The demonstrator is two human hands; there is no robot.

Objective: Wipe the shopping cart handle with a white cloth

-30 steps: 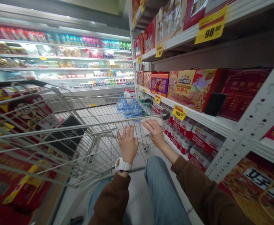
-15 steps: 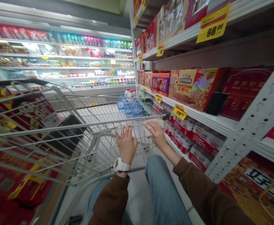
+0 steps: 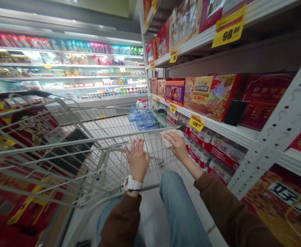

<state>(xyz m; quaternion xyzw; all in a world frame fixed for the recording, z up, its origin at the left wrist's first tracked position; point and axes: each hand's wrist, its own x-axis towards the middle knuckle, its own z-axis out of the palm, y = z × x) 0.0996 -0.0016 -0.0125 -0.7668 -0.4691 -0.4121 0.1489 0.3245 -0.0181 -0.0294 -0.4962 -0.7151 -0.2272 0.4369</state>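
In the head view, my right hand (image 3: 178, 146) presses a whitish cloth (image 3: 179, 132) against the corner of a wire shopping cart (image 3: 109, 138). Its fingers lie over the cloth, which is partly covered by them. To the left, my left hand (image 3: 138, 162) has its fingers stretched out and apart, beside the cart's long side wires. Nothing shows in it, and whether its fingertips touch the wire I cannot tell. A white watch (image 3: 133, 183) is on that wrist.
Shelving on the right holds gift boxes (image 3: 209, 97), a black phone (image 3: 235, 112) leaning on a box, and packs of bottles (image 3: 226, 151) below. Blue-tinted water bottles (image 3: 145, 118) stand on the floor beyond the cart. A lit refrigerated display (image 3: 88, 77) spans the back.
My right hand and the cloth have shifted a little to the right along the cart's corner. My left hand has moved slightly left and remains spread.
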